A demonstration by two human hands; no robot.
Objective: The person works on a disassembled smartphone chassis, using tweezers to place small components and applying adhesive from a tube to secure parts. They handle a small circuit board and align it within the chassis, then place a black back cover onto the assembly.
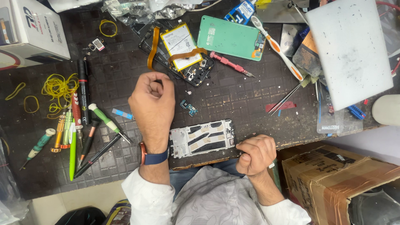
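My left hand point(152, 104) hovers over the dark work mat point(233, 100) with its fingers curled shut; whether something tiny sits between the fingertips I cannot tell. Just beyond it lies an opened phone point(179, 52) with a yellow-edged battery and orange flex cables. My right hand point(255, 153) is a closed fist at the table's near edge, touching the right end of a silver phone frame point(202, 138) that lies flat in front of me. A small blue circuit part point(189, 107) lies between the frame and the opened phone.
Screwdrivers, pens and tweezers point(79, 133) lie at the left beside yellow rubber bands point(58, 89). A green phone back point(230, 37), a red screwdriver point(231, 64), a toothbrush point(277, 48) and a white board point(350, 50) sit at the back right. A cardboard box point(333, 179) stands beside the table.
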